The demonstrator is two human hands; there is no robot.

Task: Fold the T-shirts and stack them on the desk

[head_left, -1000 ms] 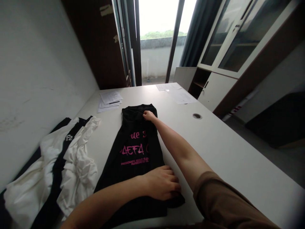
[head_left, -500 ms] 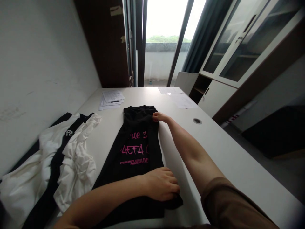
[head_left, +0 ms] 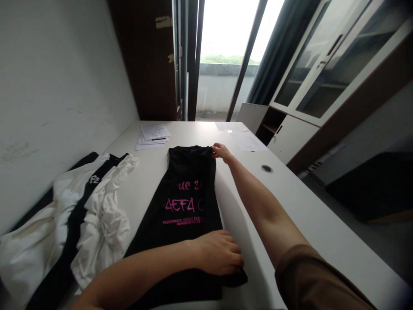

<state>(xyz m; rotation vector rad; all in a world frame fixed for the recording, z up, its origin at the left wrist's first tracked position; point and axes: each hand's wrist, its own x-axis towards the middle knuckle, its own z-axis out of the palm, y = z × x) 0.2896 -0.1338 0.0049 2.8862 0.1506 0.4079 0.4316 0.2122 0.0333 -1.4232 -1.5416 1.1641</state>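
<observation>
A black T-shirt (head_left: 185, 170) with pink lettering lies lengthwise on the white table, its sides folded in so that the print is partly covered. My right hand (head_left: 221, 151) pinches the shirt's far right corner. Across the near part reaches my left arm, and my left hand (head_left: 221, 253) is closed over the shirt's near right edge, its fingers curled down on the cloth. A bit of black fabric sticks out past those fingers. The underside of the left fingers is hidden.
Crumpled white and black garments (head_left: 103, 206) lie at the left by the wall. Stacked papers (head_left: 153, 134) sit at the far left of the table (head_left: 309, 224), more sheets (head_left: 247, 140) at the far right. A round cable hole (head_left: 266, 168) is on the right.
My right hand has moved slightly away from me, to the shirt's far corner. The bunched far end now lies flatter. My left hand has stayed almost where it was.
</observation>
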